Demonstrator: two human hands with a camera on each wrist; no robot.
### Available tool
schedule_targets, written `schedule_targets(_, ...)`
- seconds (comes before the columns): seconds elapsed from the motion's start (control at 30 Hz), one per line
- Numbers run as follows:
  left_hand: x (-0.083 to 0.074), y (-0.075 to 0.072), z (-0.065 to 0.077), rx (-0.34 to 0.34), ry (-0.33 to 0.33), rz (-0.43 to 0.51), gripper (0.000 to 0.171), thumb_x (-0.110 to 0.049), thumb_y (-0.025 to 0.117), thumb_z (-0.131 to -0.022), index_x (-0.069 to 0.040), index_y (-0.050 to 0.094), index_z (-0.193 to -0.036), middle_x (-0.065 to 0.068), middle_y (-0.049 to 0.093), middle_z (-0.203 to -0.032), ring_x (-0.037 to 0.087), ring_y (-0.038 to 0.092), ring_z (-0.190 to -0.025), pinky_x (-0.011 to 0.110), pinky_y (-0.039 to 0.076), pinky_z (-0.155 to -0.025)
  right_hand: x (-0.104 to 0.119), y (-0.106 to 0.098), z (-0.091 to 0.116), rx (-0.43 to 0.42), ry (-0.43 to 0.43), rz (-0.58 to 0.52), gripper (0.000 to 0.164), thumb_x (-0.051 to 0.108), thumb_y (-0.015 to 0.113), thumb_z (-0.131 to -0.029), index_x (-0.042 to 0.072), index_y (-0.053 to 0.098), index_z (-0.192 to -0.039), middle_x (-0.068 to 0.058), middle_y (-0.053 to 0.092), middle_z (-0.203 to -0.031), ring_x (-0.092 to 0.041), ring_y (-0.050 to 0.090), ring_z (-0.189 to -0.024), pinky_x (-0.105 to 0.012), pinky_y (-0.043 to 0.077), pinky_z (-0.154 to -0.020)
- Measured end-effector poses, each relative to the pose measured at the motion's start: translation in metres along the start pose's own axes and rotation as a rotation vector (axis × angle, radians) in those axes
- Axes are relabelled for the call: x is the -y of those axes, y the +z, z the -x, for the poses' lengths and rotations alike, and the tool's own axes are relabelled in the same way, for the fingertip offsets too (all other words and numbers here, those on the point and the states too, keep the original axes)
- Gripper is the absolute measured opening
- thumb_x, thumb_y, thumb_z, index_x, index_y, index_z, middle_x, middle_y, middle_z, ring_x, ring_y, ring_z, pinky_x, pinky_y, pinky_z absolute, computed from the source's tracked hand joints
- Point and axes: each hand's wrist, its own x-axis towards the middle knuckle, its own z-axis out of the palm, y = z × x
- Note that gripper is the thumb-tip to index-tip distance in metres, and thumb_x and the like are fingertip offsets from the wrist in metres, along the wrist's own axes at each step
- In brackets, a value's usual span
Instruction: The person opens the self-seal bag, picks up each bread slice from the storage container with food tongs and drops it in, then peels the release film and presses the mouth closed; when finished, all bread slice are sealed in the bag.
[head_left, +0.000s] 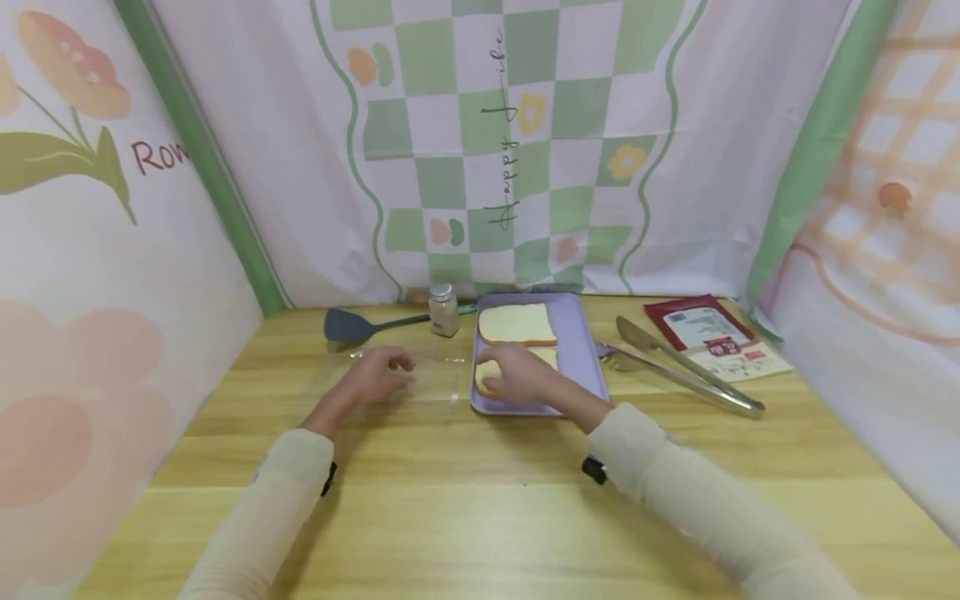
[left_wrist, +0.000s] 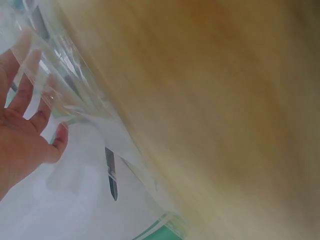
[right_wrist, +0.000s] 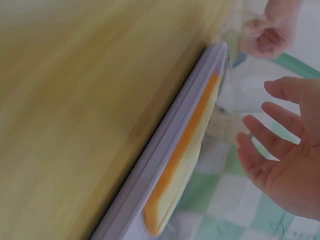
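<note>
My left hand [head_left: 378, 375], fingers spread and slightly bent, is at a see-through plastic piece [head_left: 435, 382] on the table. In the left wrist view the clear plastic [left_wrist: 75, 85] lies across the fingertips; whether it is a bag or a box I cannot tell. My right hand [head_left: 517, 373] hovers over the nearer bread slice [head_left: 486, 382] on a lilac tray [head_left: 581, 367]. The right wrist view shows that hand [right_wrist: 290, 150] with its fingers apart and slightly bent, holding nothing, clear of the bread's orange-brown crust [right_wrist: 172, 175]. A second bread slice [head_left: 517, 322] lies farther back on the tray.
Behind the left hand lie a dark spatula [head_left: 348, 326] and a small lidded glass jar [head_left: 443, 312]. Right of the tray are metal tongs [head_left: 723, 396] and a red-and-cream food packet [head_left: 701, 321]. Printed curtains [head_left: 525, 150] enclose the wooden table [head_left: 450, 500].
</note>
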Motion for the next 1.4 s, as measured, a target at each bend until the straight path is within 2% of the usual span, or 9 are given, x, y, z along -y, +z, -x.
schedule_targets(0.17, -0.003, 0.002, -0.001, -0.010, 0.019, 0.019, 0.033, -0.014, 0.083, -0.080, -0.004, 0.070, -0.109, 0.007, 0.072, -0.105, 0.028, 0.064, -0.103, 0.045, 0.051, -0.094, 0.009, 0.016, -0.028, 0.033, 0.059, -0.026, 0.035, 0.009, 0.066, -0.091, 0.000, 0.065, -0.125, -0.012, 0.068, -0.123, -0.028, 0.064, -0.111, -0.039, 0.052, -0.095)
schedule_targets(0.27, -0.004, 0.002, -0.002, -0.017, -0.002, 0.022, 0.032, -0.016, 0.084, -0.079, -0.008, 0.071, -0.106, 0.005, 0.072, -0.103, 0.027, 0.064, -0.101, 0.045, 0.051, -0.092, 0.011, 0.025, -0.039, 0.049, 0.098, -0.029, 0.031, 0.011, 0.066, -0.092, 0.002, 0.067, -0.122, -0.011, 0.068, -0.123, -0.027, 0.063, -0.114, -0.040, 0.050, -0.099)
schedule_targets(0.47, -0.003, 0.002, -0.004, -0.004, -0.018, 0.074, 0.031, -0.017, 0.085, -0.078, -0.008, 0.072, -0.105, 0.003, 0.072, -0.103, 0.023, 0.064, -0.096, 0.041, 0.053, -0.087, 0.014, 0.042, -0.051, 0.061, 0.118, 0.029, 0.028, 0.013, 0.067, -0.089, 0.004, 0.071, -0.115, -0.009, 0.071, -0.117, -0.028, 0.064, -0.112, -0.042, 0.049, -0.099)
schedule_targets(0.53, -0.003, 0.003, -0.004, 0.002, 0.000, 0.106, 0.030, -0.014, 0.084, -0.078, -0.006, 0.072, -0.105, 0.005, 0.072, -0.103, 0.023, 0.065, -0.095, 0.039, 0.054, -0.086, 0.015, 0.046, -0.054, 0.080, 0.130, 0.041, 0.030, 0.019, 0.069, -0.090, 0.006, 0.070, -0.117, -0.008, 0.070, -0.118, -0.028, 0.063, -0.114, -0.049, 0.044, -0.105)
schedule_targets(0.7, -0.003, 0.003, -0.003, 0.012, 0.017, 0.155, 0.030, -0.012, 0.081, -0.081, -0.002, 0.071, -0.108, 0.006, 0.072, -0.105, 0.024, 0.064, -0.096, 0.040, 0.053, -0.087, 0.018, 0.052, -0.058, 0.132, 0.165, 0.068, 0.050, 0.043, 0.072, -0.088, 0.012, 0.066, -0.127, -0.006, 0.064, -0.131, -0.029, 0.053, -0.126, -0.064, 0.028, -0.107)
schedule_targets(0.87, -0.002, 0.003, -0.003, 0.037, -0.006, 0.148, 0.027, -0.018, 0.081, -0.082, -0.007, 0.072, -0.106, 0.002, 0.072, -0.102, 0.021, 0.063, -0.095, 0.039, 0.053, -0.086, 0.021, 0.055, -0.059, 0.164, 0.182, 0.124, 0.068, 0.059, 0.062, -0.090, 0.021, 0.051, -0.145, -0.011, 0.051, -0.144, -0.030, 0.043, -0.133, -0.060, 0.031, -0.104)
schedule_targets(1.0, -0.001, 0.002, -0.002, 0.060, 0.001, 0.155, 0.019, -0.019, 0.075, -0.089, -0.009, 0.074, -0.105, 0.001, 0.072, -0.100, 0.020, 0.063, -0.094, 0.040, 0.053, -0.085, 0.022, 0.056, -0.058, 0.164, 0.181, 0.133, 0.072, 0.061, 0.054, -0.094, 0.023, 0.039, -0.153, -0.013, 0.049, -0.147, -0.031, 0.042, -0.134, -0.061, 0.030, -0.105)
schedule_targets(1.27, -0.001, -0.002, 0.002, 0.099, 0.038, 0.186, 0.021, -0.013, 0.061, -0.098, -0.003, 0.072, -0.112, 0.008, 0.073, -0.106, 0.025, 0.066, -0.102, 0.046, 0.052, -0.093, 0.025, 0.051, -0.054, 0.228, 0.172, 0.155, 0.068, 0.058, 0.060, -0.092, 0.018, 0.049, -0.146, -0.011, 0.049, -0.146, -0.030, 0.041, -0.135, -0.062, 0.029, -0.109)
schedule_targets(1.4, -0.003, -0.002, 0.005, 0.056, 0.033, 0.186, 0.022, -0.011, 0.059, -0.099, 0.000, 0.071, -0.114, 0.010, 0.073, -0.108, 0.027, 0.066, -0.103, 0.048, 0.052, -0.093, 0.028, 0.049, -0.051, 0.265, 0.146, 0.180, 0.057, 0.055, 0.066, -0.089, 0.019, 0.059, -0.134, -0.010, 0.053, -0.141, -0.030, 0.044, -0.132, -0.060, 0.031, -0.107)
